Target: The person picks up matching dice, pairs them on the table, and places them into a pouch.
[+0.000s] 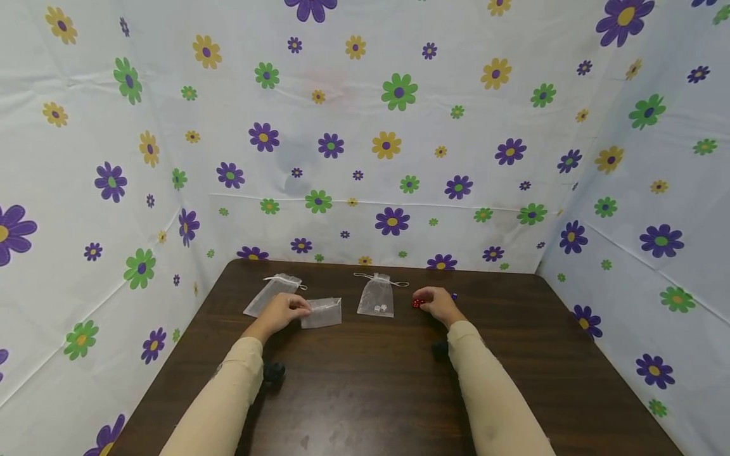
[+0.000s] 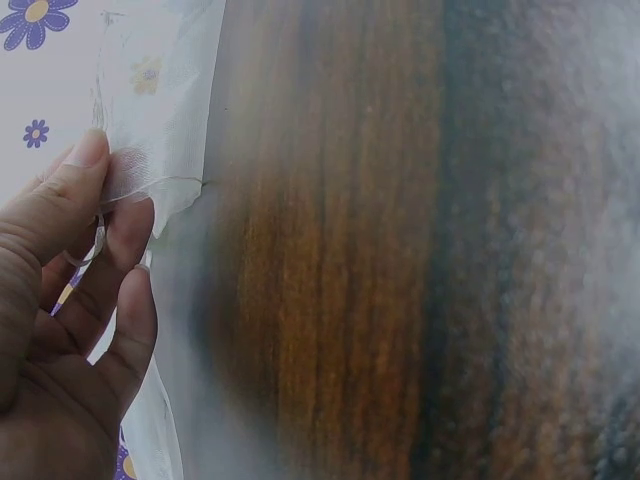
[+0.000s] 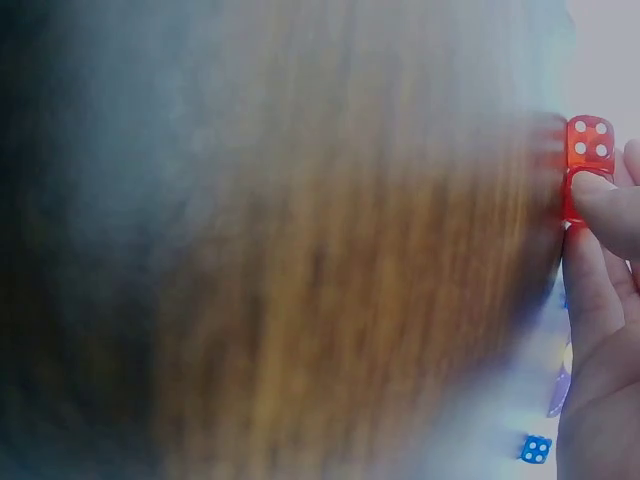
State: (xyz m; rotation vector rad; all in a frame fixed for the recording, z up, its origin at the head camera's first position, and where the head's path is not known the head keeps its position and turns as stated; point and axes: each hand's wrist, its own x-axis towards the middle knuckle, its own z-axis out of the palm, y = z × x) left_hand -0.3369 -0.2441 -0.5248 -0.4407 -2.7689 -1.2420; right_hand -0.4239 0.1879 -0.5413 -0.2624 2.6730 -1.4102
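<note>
My left hand (image 1: 281, 312) pinches one end of a sheer white drawstring pouch (image 1: 323, 315) between thumb and fingers. In the left wrist view the mesh pouch (image 2: 165, 100) stretches up from the thumb, with its thin cord by the fingers. On the right, my right hand (image 1: 438, 304) holds a red die (image 1: 418, 304) at the tabletop. The right wrist view shows my thumb on this lower die, touching a second red die (image 3: 591, 141) with four white pips. A blue die (image 1: 454, 296) lies just beyond that hand.
Between the hands lies a sheer pouch (image 1: 371, 296) with white dice (image 1: 381, 308) in it. Another sheer pouch (image 1: 267, 292) lies partly behind the left hand. The dark wood table (image 1: 359, 380) meets flower-printed cloth walls (image 1: 353, 171) at its back and sides.
</note>
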